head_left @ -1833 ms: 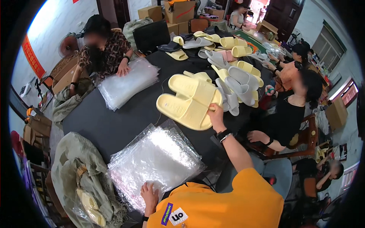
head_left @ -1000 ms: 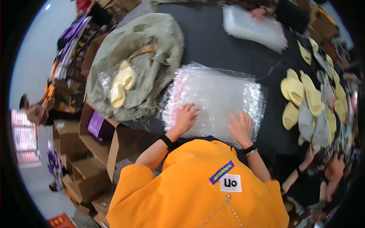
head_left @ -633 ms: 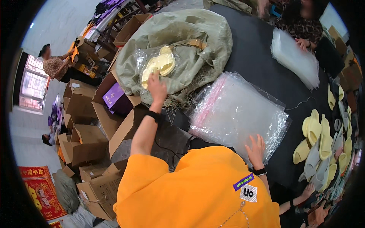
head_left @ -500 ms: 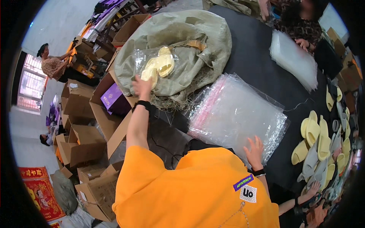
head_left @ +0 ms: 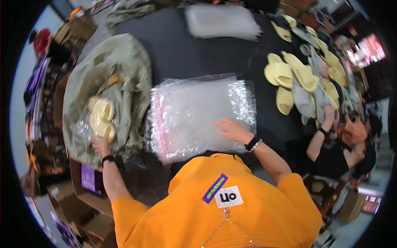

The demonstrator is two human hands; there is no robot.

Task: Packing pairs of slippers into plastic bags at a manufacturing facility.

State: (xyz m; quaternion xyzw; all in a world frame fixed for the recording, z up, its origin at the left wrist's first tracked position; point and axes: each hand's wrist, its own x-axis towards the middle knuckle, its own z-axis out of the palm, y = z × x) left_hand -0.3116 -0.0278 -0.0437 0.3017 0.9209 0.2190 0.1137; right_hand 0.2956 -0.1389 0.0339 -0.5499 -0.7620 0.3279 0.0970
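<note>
My left hand [head_left: 100, 146] is at the near end of a pair of pale yellow slippers [head_left: 102, 118] in a clear plastic bag. Its fingers look loosely spread, slightly blurred, by the bag's edge. The bagged slippers lie on a crumpled grey-green woven sack [head_left: 134, 62] at the left. My right hand [head_left: 235, 131], fingers stretched out, rests over the near right part of a stack of clear plastic bags [head_left: 198, 107]. A pink strip runs along the stack's left edge.
Loose yellow and grey slippers [head_left: 308, 74] are heaped on the right of the black table [head_left: 165, 45]. Another stack of clear bags [head_left: 223, 20] lies at the far side. Cardboard boxes [head_left: 62, 192] stand at the left; a co-worker's arm [head_left: 320, 134] reaches in at the right.
The view has turned rightward, so the sack and bag stack appear farther left. My right hand has moved inward over the bag stack; my left hand stays by the bagged slippers.
</note>
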